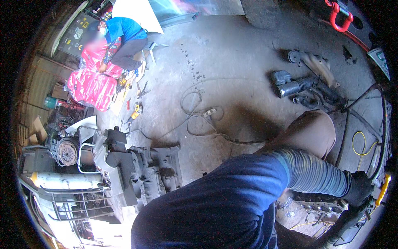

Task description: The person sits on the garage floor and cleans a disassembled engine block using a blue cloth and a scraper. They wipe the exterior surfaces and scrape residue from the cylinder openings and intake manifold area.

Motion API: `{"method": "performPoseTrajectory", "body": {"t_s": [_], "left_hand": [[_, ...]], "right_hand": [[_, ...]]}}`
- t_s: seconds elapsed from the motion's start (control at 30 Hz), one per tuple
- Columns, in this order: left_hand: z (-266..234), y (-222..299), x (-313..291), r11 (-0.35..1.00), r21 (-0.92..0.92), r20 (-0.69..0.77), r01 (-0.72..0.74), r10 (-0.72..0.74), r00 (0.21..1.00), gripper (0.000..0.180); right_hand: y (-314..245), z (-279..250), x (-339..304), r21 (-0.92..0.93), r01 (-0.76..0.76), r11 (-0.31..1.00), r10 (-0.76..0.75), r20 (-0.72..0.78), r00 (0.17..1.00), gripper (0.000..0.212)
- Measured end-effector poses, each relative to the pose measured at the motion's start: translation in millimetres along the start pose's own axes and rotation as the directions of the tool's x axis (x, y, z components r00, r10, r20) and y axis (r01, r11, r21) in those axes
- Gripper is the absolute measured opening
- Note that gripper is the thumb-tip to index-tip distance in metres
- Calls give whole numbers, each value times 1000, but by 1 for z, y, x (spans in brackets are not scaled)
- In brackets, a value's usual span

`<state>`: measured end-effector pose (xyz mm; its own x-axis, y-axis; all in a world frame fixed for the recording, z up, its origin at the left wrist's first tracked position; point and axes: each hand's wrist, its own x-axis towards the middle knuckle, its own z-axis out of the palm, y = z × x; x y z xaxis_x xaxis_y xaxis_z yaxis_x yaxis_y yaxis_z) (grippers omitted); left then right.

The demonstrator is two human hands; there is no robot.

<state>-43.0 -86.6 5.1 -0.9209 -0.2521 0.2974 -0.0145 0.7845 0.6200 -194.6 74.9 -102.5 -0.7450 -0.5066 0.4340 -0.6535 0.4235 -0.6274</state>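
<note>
My left arm, in a blue shirt and a striped sleeve, reaches to the right edge. My left hand (pixel 360 189) is in a dark glove. Close below it, my right hand (pixel 360 209) also looks dark-gloved, its forearm rising from the lower edge. Both sets of fingers merge into the dark background, so what they hold is hidden. Beside the hands stands a yellow-handled tool (pixel 384 189), its working end unclear. Just left of my right hand lies a long metal engine part (pixel 319 206) with a row of openings, partly covered by my arms.
A black metal frame (pixel 350 137) and a coiled yellow cord (pixel 365 145) are at the right. Dark hoses and parts (pixel 302 87) lie beyond my knee. Cables cross the concrete floor. A person in blue (pixel 124 31) crouches far left by a red-wrapped object (pixel 93 89).
</note>
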Motion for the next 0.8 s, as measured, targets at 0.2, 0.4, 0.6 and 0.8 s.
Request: {"method": "performPoseTrajectory", "body": {"t_s": [0.2, 0.4, 0.6, 0.8], "left_hand": [[8, 0, 3, 998, -64, -132, -18, 9, 991, 29], [-6, 6, -1, 915, -368, -182, -168, 106, 978, 33], [-47, 15, -4, 975, -136, -108, -176, 162, 981, 42], [-58, 13, -12, 939, -87, -197, -332, 310, 930, 42]], "right_hand": [[-14, 1, -6, -3, 60, 998, -60, 2, 998, 44], [-62, -32, -41, -350, 302, 887, -338, -45, 940, 42], [-138, -34, -33, 435, -86, 896, 127, -66, 990, 31], [-191, -51, -40, 718, -151, 679, 240, -23, 971, 32]]}}
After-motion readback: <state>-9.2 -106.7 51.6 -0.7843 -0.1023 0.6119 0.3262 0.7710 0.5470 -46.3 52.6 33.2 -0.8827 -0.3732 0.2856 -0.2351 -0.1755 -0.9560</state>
